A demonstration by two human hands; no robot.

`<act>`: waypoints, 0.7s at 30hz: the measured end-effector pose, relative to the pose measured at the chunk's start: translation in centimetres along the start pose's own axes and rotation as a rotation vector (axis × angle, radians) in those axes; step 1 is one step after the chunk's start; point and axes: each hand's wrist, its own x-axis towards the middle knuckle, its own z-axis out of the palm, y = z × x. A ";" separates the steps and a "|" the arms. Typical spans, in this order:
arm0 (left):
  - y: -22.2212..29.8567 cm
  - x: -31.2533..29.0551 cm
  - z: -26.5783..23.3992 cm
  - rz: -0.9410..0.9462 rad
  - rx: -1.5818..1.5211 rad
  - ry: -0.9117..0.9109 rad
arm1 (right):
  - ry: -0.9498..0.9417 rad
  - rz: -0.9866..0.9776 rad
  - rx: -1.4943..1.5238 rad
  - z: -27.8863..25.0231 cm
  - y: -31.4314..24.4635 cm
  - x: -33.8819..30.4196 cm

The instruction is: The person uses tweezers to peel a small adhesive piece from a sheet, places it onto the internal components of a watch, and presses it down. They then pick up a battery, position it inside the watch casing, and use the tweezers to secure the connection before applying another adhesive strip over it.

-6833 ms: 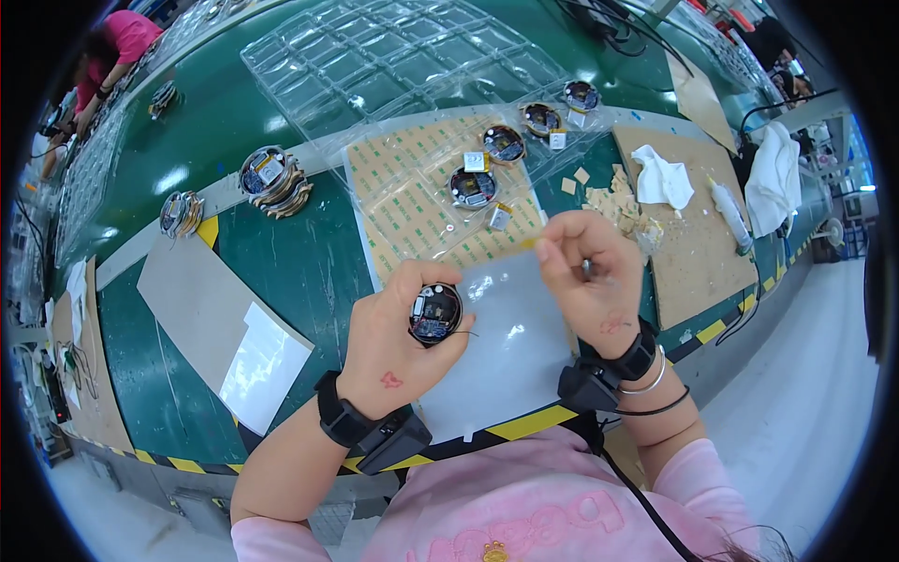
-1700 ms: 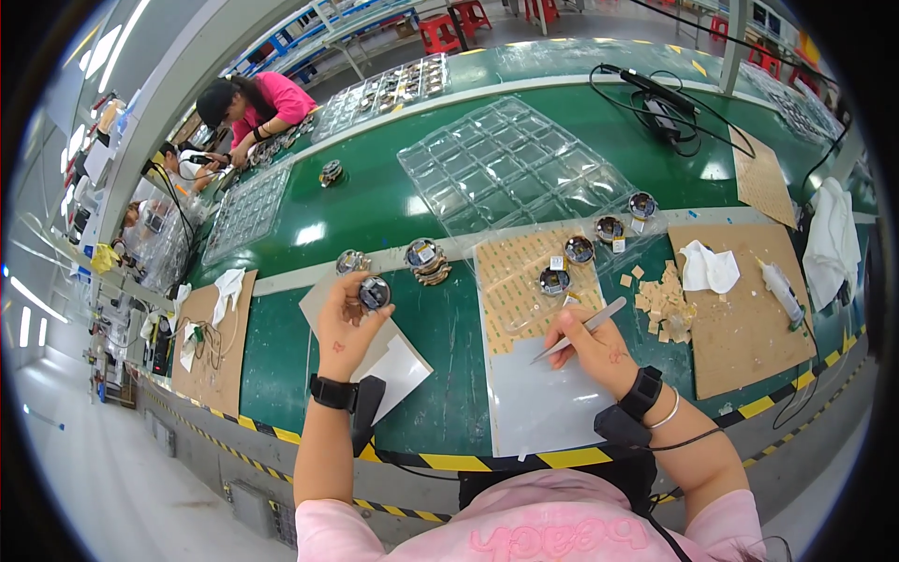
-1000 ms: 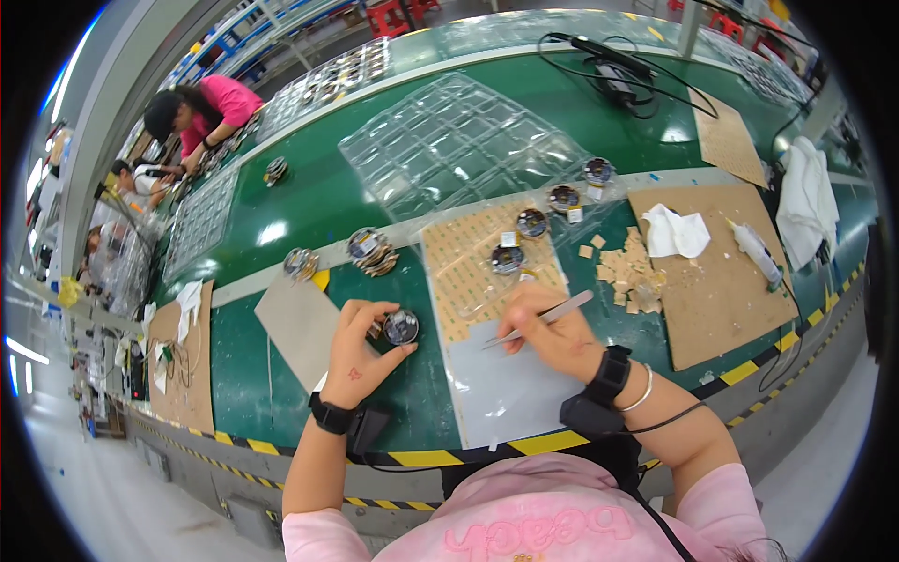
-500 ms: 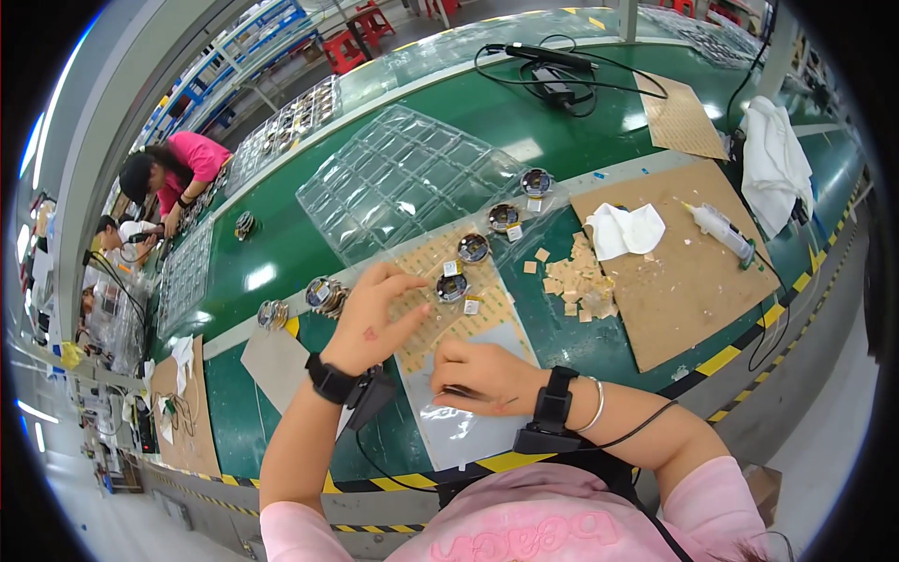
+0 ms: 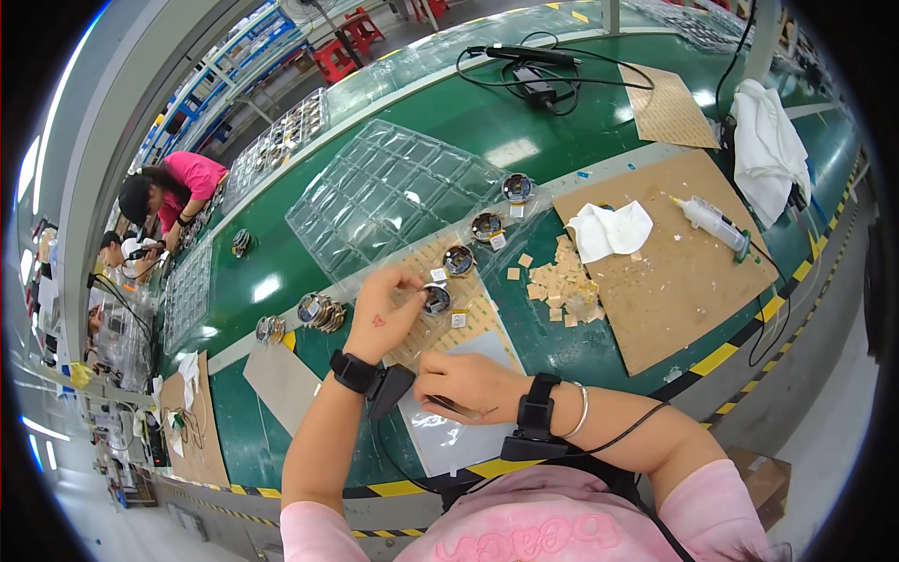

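My left hand [image 5: 386,311] has its fingers curled in, thumb and fingertips closed on the left edge of the nearest round electronic module [image 5: 436,300]. This module has a dark, ring-shaped body and a small white square tab [image 5: 459,320] beside it. Beyond it, more such modules run in a slanting row, among them one module [image 5: 459,260] and another module [image 5: 487,227]. Lower down, my right hand [image 5: 468,386] is closed around dark tweezers [image 5: 454,406], held above the whitish sheet [image 5: 449,436]. Under the near modules lies a tan backing sheet [image 5: 482,309] with printed rows.
Stacked modules [image 5: 320,312] stand left of my left hand. Behind the row lies a clear compartment tray [image 5: 384,192]. To the right are loose tan squares [image 5: 562,286] and a brown board [image 5: 674,309] bearing a white cloth [image 5: 609,231] and a syringe [image 5: 712,223]. A co-worker [image 5: 187,187] sits far left.
My left hand's fingers have drawn in and closed on the nearest module's edge; before, they were spread beside it. My right hand keeps the tweezers low. The view has shifted slightly.
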 end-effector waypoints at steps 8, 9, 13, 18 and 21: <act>4.3 -2.0 -1.9 -0.333 -1.023 0.227 | 0.109 0.044 0.063 -0.4 -0.4 0.5; 4.5 -2.6 -2.3 -0.339 -1.028 0.243 | 0.131 0.051 0.086 -0.5 -0.5 0.5; 3.6 -5.1 -3.1 -0.428 -1.092 0.201 | 0.144 0.080 0.056 -2.1 -0.6 1.0; 2.6 -8.0 -2.6 -0.505 -1.009 0.125 | 0.312 0.372 0.022 -3.6 -0.8 1.1; 3.2 -8.5 -2.0 -0.515 -1.002 0.058 | 0.435 0.678 0.446 -3.6 -0.9 1.3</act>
